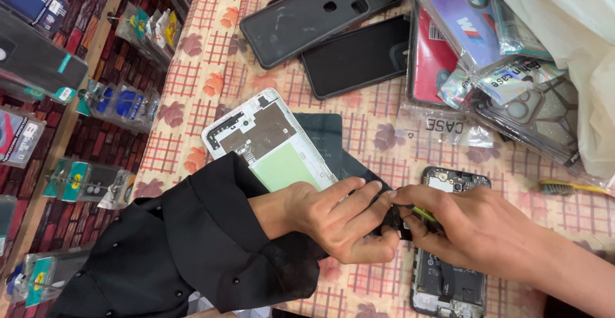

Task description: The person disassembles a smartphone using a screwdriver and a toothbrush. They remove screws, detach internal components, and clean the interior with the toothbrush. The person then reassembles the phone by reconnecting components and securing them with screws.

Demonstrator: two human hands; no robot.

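Right now both hands meet over the opened phone (448, 273), which lies back-off on the worktop (378, 158) with battery and circuit boards exposed. The left hand (346, 219), in a black sleeve (192, 247), is curled with thumb and forefinger pressed on a small dark part at the phone's left edge. The right hand (474, 228) pinches a thin yellow-green tool (424, 214), tip aimed at that same spot; what the part is cannot be told, the fingers cover it. Progress, judging by layout: the phone is already opened up and its internals are bare, so disassembly looks well along, but battery and boards still sit in the frame. The phone's upper end shows above the right hand, its lower end below; the middle is hidden. Just left, a white phone frame (269, 142) with a pale green patch lies partly under the sleeve, on a dark panel (327, 135). Farther up are a black phone case (307, 14), a black phone (355, 55) and packaged cases (487, 49). A yellow brush (567, 188) lies right.
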